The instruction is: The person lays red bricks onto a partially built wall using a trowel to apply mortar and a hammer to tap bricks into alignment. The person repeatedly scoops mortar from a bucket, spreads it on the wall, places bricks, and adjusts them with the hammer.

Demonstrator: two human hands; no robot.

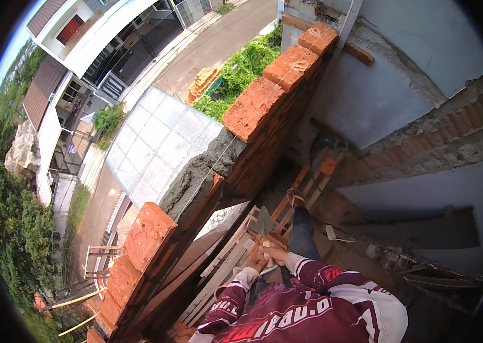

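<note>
My right hand (277, 254) is closed around the handle of a steel pointed trowel (263, 220), blade pointing away from me. My left hand (253, 264) sits right beside it, fingers curled against the same handle end; how firmly it grips is hard to tell. Both hands hover low, in front of my chest, to the right of a red brick wall (264, 114). On the wall's top a bed of grey mortar (195, 177) fills a gap between a laid brick (147, 228) and the higher course (253, 108). A thin string line (218, 157) runs along the wall.
I stand on wooden planks and a pallet-like scaffold (304, 188), one sandalled foot (294, 198) ahead. A grey plastered wall (378, 97) rises to the right. Beyond the brick wall lie a drop, a translucent roof (155, 137), a street and houses.
</note>
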